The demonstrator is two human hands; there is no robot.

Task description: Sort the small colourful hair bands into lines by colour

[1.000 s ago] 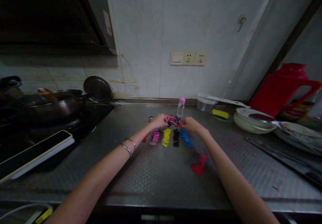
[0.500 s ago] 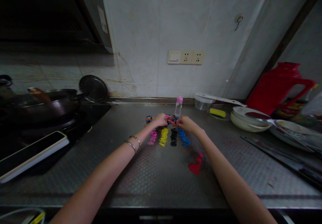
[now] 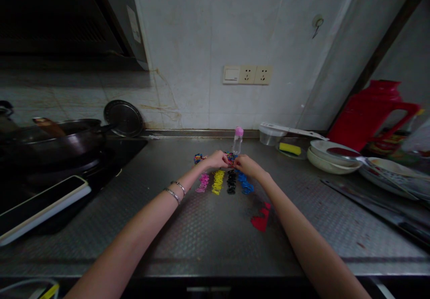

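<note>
My left hand [image 3: 219,159] reaches over a mixed-colour pile of small elastic bands [image 3: 199,158], its fingers closed in a pinch. Close beside it on the right, my right hand [image 3: 247,164] is also pinched at the pile's front edge. Whatever sits in either set of fingertips is too small to make out. In front of the hands lie sorted columns of bands: pink bands [image 3: 202,182], yellow bands [image 3: 218,182], black bands [image 3: 231,183] and blue bands [image 3: 246,184]. The hands hide much of the pile.
A clear bottle with a pink cap [image 3: 237,141] stands behind the pile. A red flat piece [image 3: 261,218] lies near my right forearm. To the right are a yellow sponge [image 3: 290,149], bowls [image 3: 332,164] and a red thermos [image 3: 366,115]. A pan [image 3: 67,144] sits at left.
My left hand has shifted right across the pile, and my right hand slightly left, so the two are closer together. The sorted columns look the same.
</note>
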